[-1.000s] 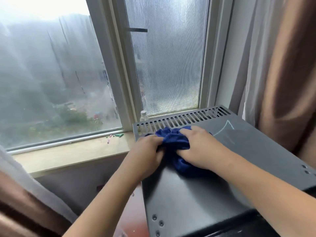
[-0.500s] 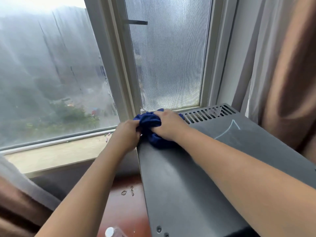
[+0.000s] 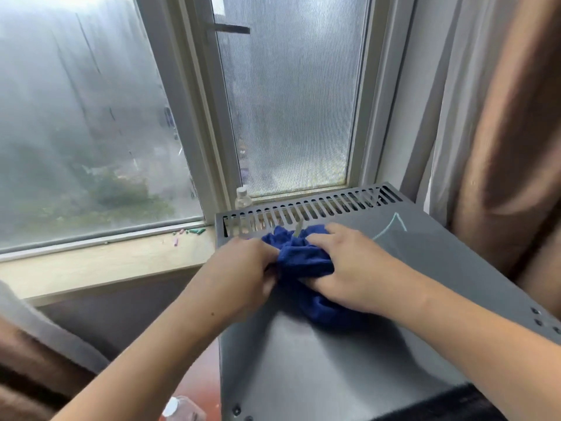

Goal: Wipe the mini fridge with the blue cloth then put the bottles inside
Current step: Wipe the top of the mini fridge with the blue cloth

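The dark grey mini fridge shows its flat top, with a slotted vent along the far edge. A bunched blue cloth lies on the top just in front of the vent. My left hand grips the cloth's left side at the fridge's left edge. My right hand presses down on the cloth's right part, fingers pointing left. One clear bottle stands on the sill behind the fridge's far left corner. Another bottle's white cap and shoulder show at the bottom, left of the fridge.
A window with a pale sill runs behind and to the left; small coloured bits lie on it. Brown and white curtains hang close at the right, another curtain at lower left. A chalk-like mark sits on the fridge top.
Both hands have drawn the cloth back from the far left corner over the vent toward me and slightly right, onto the flat top.
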Tool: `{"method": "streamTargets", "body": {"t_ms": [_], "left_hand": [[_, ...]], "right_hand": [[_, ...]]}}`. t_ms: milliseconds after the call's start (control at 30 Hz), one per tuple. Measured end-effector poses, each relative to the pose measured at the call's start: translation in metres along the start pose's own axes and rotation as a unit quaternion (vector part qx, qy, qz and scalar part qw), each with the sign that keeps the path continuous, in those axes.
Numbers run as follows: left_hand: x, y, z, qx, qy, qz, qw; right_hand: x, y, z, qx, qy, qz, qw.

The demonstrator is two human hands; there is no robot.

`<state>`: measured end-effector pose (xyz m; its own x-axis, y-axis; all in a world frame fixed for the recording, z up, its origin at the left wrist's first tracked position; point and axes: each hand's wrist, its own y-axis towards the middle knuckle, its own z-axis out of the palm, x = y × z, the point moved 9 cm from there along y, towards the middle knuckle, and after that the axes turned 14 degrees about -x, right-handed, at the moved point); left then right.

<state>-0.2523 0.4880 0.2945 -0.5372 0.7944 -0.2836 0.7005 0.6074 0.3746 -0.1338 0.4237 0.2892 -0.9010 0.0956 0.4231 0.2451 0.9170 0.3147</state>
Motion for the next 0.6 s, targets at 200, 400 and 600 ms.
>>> {"method": "streamTargets", "body": {"t_ms": [200, 400, 600], "left_hand": [[-0.022, -0.036, -0.013, 0.008, 0.035, -0.029, 0.999], [-0.023, 0.027, 0.011, -0.032, 0.02, -0.062, 0.997], [-0.056, 0.035, 0.021, -0.048, 0.043, -0.04, 0.997]], "right_hand": [[0.01, -0.025, 0.003, 0.038, 0.038, -0.04, 0.998], [-0.041, 0.024, -0.007, 0.001, 0.007, -0.003, 1.0], [-0.063, 0.0, -0.026, 0.009, -0.015, 0.006, 1.0]]}}
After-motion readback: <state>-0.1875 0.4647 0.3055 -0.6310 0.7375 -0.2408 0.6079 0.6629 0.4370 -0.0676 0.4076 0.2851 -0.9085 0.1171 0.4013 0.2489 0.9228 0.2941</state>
